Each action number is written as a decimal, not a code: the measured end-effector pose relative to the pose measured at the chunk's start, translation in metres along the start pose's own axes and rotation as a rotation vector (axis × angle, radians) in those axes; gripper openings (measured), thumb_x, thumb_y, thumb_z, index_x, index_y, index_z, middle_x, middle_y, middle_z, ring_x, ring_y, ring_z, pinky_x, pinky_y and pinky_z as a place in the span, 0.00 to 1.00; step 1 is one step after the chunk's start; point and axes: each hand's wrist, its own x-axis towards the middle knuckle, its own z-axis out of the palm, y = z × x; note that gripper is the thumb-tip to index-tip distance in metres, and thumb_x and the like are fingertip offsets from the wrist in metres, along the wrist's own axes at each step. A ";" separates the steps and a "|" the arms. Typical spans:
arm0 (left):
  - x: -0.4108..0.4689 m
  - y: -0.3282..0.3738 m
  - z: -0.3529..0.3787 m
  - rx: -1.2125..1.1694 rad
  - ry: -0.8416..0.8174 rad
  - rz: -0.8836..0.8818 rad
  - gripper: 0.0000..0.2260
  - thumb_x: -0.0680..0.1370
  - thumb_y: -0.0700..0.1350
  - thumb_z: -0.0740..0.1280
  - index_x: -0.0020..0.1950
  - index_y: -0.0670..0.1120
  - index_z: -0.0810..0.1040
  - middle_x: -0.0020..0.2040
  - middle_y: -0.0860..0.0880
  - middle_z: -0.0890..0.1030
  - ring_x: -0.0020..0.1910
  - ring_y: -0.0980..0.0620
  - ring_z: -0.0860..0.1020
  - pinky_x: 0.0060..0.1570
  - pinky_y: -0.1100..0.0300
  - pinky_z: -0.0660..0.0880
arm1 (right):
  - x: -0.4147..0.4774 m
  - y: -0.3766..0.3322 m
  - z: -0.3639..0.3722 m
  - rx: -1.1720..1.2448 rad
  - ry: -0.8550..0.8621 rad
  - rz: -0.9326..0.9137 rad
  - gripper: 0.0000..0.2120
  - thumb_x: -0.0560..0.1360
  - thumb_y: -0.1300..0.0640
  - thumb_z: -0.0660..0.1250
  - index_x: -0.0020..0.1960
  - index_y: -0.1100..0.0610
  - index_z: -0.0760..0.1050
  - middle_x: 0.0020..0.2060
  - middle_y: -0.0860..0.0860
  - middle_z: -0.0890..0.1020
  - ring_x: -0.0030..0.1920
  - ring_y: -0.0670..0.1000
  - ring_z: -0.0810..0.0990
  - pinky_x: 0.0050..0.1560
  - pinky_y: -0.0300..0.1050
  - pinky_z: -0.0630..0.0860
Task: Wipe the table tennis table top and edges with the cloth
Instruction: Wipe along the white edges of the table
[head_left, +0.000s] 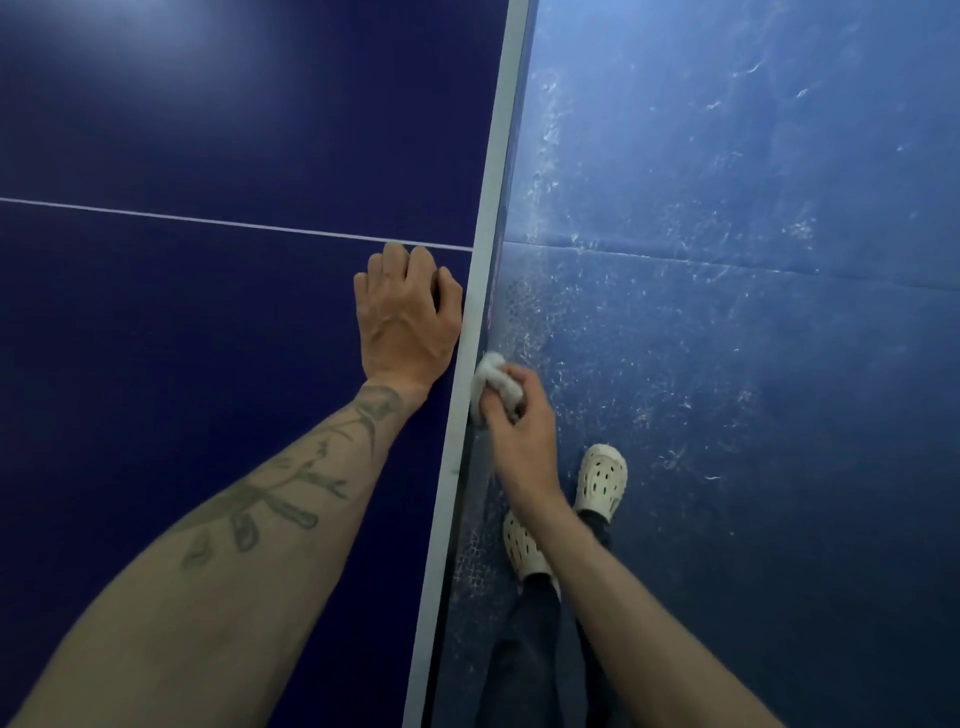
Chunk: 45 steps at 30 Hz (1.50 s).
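Table tennis table (208, 130), dark blue, its white-banded side edge (488, 249) running away from the person above a scuffed blue floor (727, 260). The left hand (410, 317) rests on the top just beside that edge, fingers together and slightly bent. The right hand (519, 421) pinches a bunched white cloth (493, 379) against the edge's outer face. Pale clogs (602, 480) stand below.
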 end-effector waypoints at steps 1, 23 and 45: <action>0.000 -0.001 0.000 0.002 0.000 0.003 0.10 0.83 0.46 0.60 0.43 0.44 0.71 0.44 0.44 0.73 0.43 0.44 0.70 0.46 0.46 0.69 | 0.016 -0.013 0.001 0.003 0.007 -0.018 0.11 0.84 0.56 0.69 0.66 0.53 0.78 0.59 0.53 0.82 0.59 0.54 0.82 0.61 0.60 0.82; 0.003 -0.004 0.001 0.037 -0.030 0.006 0.11 0.81 0.47 0.63 0.41 0.45 0.69 0.40 0.46 0.69 0.40 0.46 0.67 0.42 0.48 0.67 | 0.094 -0.074 -0.005 -0.095 -0.074 -0.022 0.08 0.84 0.57 0.68 0.61 0.48 0.76 0.54 0.51 0.82 0.53 0.49 0.82 0.54 0.47 0.82; 0.238 0.069 0.034 -0.073 -0.060 0.123 0.09 0.84 0.46 0.61 0.47 0.43 0.71 0.47 0.43 0.73 0.44 0.43 0.70 0.46 0.46 0.71 | 0.179 -0.144 -0.004 -0.105 -0.096 0.024 0.08 0.84 0.61 0.68 0.60 0.51 0.75 0.54 0.50 0.82 0.52 0.45 0.81 0.51 0.35 0.78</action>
